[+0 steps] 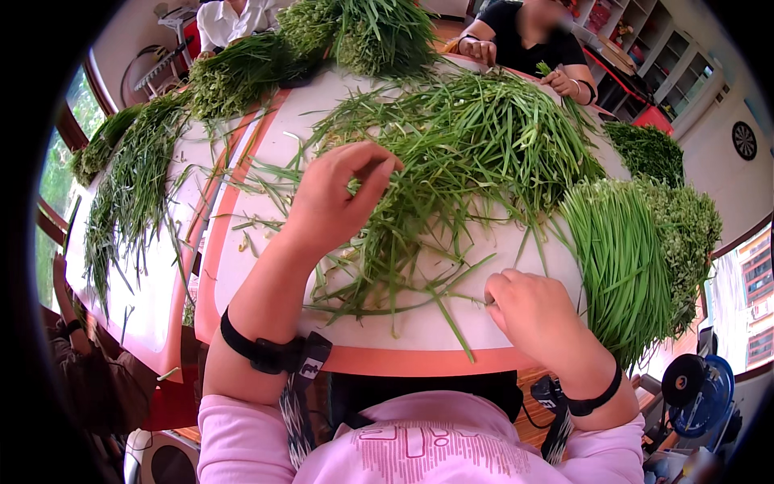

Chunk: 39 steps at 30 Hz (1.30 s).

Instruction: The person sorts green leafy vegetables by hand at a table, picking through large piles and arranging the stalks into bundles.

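Note:
My left hand [341,196] hovers over a loose heap of long green leaves [447,151] that look like garlic chives. Its fingers are curled, thumb tip against the index finger, with nothing visible between them. My right hand [535,311] is low over the front of the table, fingers bent in a pinch. A thin green stalk [462,296] runs to those fingertips. Beside that hand, on the right, stands a thick, neatly aligned bundle of chives [623,260]. Loose blades and pale scraps lie on the white tabletop [514,233] between my hands.
More chives are stacked at the back [375,36] and on an adjoining table to the left [136,163]. A person in black [526,42] opposite holds a small bunch. Another person in white [236,24] sits far left. A blue fan [704,393] stands right of me.

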Motion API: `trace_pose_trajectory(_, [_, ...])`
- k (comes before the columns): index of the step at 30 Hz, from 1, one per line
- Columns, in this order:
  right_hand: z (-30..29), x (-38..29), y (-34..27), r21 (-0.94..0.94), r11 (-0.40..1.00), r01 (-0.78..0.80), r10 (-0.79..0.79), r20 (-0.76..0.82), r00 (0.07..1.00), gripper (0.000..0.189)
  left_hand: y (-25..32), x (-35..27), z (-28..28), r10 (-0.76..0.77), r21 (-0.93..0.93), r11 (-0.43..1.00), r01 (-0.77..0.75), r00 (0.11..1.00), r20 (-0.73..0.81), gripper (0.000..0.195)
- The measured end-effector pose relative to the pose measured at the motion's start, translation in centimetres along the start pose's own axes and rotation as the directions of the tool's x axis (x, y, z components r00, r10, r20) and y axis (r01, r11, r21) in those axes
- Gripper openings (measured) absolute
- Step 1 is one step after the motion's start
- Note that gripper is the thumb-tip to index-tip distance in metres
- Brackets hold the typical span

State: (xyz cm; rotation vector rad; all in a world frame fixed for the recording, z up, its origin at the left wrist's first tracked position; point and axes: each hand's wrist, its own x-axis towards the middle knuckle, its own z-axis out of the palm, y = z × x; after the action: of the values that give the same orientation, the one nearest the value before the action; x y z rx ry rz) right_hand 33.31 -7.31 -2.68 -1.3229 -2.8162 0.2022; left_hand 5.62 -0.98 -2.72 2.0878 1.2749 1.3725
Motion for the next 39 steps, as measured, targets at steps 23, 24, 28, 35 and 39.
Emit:
trace_pose_trajectory(23, [2.3, 7.6, 0.0, 0.896, 0.433, 0.102, 0.168, -0.191, 0.967, 0.011, -0.2, -0.1, 0.7, -0.068, -0.068, 0.995, 0.07, 0.997, 0.041, 0.016])
trace_pose_trajectory(24, [2.1, 7.5, -0.2, 0.947, 0.297, 0.121, 0.194, -0.184, 0.964, 0.009, -0.3, -0.2, 1.1, -0.079, -0.087, 0.993, 0.083, 0.996, 0.047, 0.021])
trace_pose_trajectory(28, [2.6, 7.7, -0.4, 0.972, 0.162, 0.169, 0.233, -0.204, 0.951, 0.011, 0.3, -0.9, 2.1, -0.085, -0.233, 0.963, 0.133, 0.975, 0.206, 0.027])
trace_pose_trajectory(35, [2.8, 7.8, -0.3, 0.943, 0.25, 0.221, 0.175, -0.268, 0.947, 0.011, 0.7, -1.4, 3.3, -0.202, -0.427, 0.861, 0.275, 0.957, 0.208, 0.028])
trace_pose_trajectory(39, [2.7, 7.8, 0.2, 0.939, 0.254, 0.232, 0.22, -0.29, 0.931, 0.012, 0.2, -0.4, 1.9, -0.313, -0.617, 0.74, 0.266, 0.949, 0.034, 0.036])
